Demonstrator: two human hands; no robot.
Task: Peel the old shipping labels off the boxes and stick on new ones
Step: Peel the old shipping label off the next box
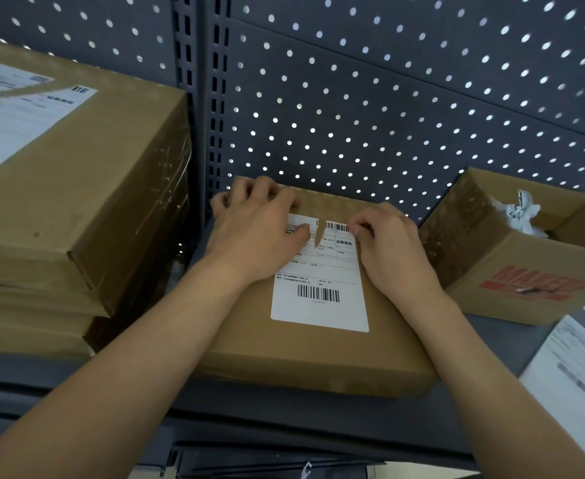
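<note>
Both at centre frame: my left hand (256, 233) grips the box (312, 357) edge, my right hand (393, 248) pinches the label (322, 292).

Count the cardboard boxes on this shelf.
4: the flat box in the middle, the open box at right, and two stacked at left, top box over lower box. More may hide in that stack.
</note>
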